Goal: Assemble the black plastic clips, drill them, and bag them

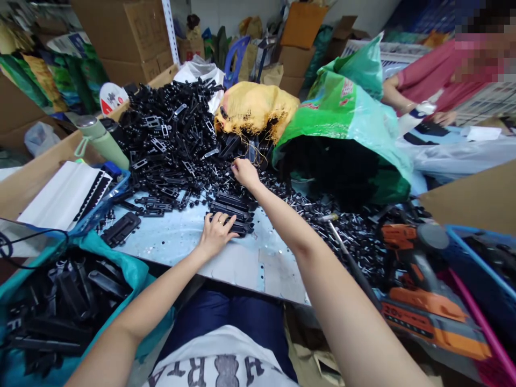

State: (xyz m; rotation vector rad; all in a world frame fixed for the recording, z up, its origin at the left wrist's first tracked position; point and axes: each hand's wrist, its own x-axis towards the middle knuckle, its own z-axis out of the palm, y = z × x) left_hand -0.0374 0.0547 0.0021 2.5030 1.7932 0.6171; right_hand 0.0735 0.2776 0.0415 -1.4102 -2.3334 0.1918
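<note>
My left hand (217,232) lies on the near end of a row of long black plastic parts (233,202), its fingers spread over them and a ring on one finger. The parts lie side by side on the light blue tabletop (161,236). Farther forward, my right hand (245,173) is over the near edge of the heap of small black pieces and screws (213,174). Its fingers are curled together, and what they hold, if anything, is hidden. Behind it sits a frayed yellow sack (258,105) with black parts at its mouth.
A green sack (346,107) gapes at right. An orange cordless drill (423,295) and a dark-handled tool (350,258) lie nearer. A teal bag of black parts (137,274) is at lower left, with a green flask (102,142) behind. A co-worker's arm (397,97) shows at upper right.
</note>
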